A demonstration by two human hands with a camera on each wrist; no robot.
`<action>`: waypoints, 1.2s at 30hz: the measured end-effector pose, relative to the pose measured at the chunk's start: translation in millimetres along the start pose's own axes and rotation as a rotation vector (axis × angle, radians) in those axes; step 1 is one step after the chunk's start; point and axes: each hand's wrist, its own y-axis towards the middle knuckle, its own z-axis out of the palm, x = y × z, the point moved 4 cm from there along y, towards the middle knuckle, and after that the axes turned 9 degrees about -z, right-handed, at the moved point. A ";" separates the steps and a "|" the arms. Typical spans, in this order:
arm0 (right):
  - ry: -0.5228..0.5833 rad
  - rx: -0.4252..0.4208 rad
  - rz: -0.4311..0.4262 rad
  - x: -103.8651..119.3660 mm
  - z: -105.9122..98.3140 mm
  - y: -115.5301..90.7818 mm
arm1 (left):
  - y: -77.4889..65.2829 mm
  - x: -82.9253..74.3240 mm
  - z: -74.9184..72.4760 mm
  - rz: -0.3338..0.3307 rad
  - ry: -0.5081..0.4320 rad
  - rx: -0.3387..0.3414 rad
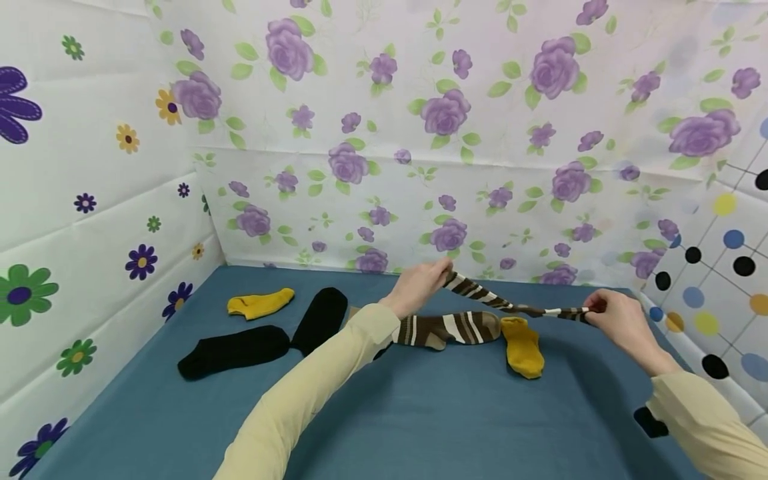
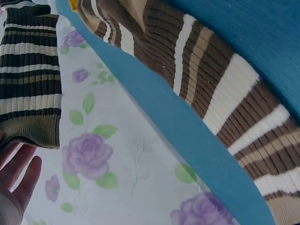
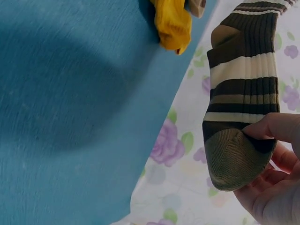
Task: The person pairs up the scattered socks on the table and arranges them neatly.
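Observation:
A brown sock with white and tan stripes point(image 1: 480, 291) is stretched in the air between both hands. My left hand point(image 1: 420, 285) pinches its ribbed cuff end, while my right hand point(image 1: 621, 323) pinches the toe end between thumb and fingers. In the right wrist view the tan toe point(image 3: 236, 159) shows beside the thumb. Below, a matching striped sock point(image 1: 447, 330) lies flat on the table, its cuff partly behind the left forearm. Just right of that sock's toe lies a yellow sock point(image 1: 524, 350).
On the left of the blue table point(image 1: 432, 413) lie another yellow sock point(image 1: 261, 303) and two black socks, one point(image 1: 234, 350) pointing left and one point(image 1: 321, 320) angled upward. A small black piece point(image 1: 651, 423) sits near the right sleeve. Flowered sheets point(image 1: 384, 120) stand behind.

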 end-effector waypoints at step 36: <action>0.173 -0.037 -0.049 58.7 36.6 41.8 | -54.0 60.2 -67.8 -0.305 -0.288 -0.370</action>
